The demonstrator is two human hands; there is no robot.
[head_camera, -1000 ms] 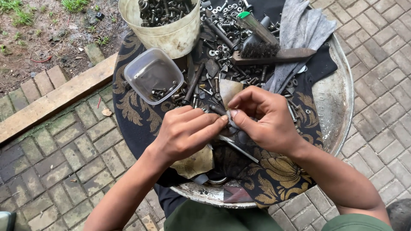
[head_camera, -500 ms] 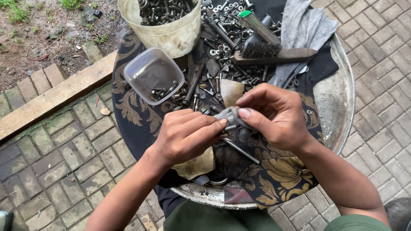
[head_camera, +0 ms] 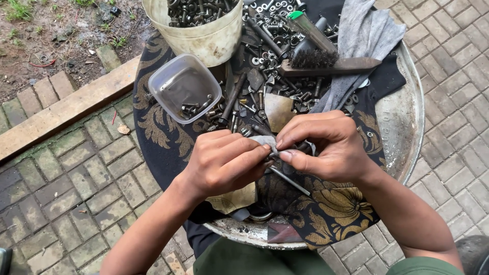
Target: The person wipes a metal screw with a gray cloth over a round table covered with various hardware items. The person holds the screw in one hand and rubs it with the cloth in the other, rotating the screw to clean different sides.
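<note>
Right now my fingertips [head_camera: 285,155] meet over the middle of the tray: both hands pinch one small grey scrap of rag [head_camera: 270,146], bunched between them, and whatever may be wrapped inside it I cannot tell. My left hand [head_camera: 224,160] is curled nearly closed, thumb and forefinger pressed on the scrap's near side; my right hand [head_camera: 326,147] grips its far side with the fingers bent tight. Just under the hands a thin metal rod [head_camera: 290,182] lies slanted on the dark gold-patterned cloth [head_camera: 336,203]. Beyond my knuckles sits a heap of bolts, nuts and washers [head_camera: 265,76], with a wire brush [head_camera: 331,63] and a grey cloth [head_camera: 367,35] on top. To the left a clear plastic tub [head_camera: 184,87] holds a few screws, and a cream bucket [head_camera: 204,25] behind it is full of hardware. All rests on a round metal tray [head_camera: 407,117] above brick paving [head_camera: 66,183].
</note>
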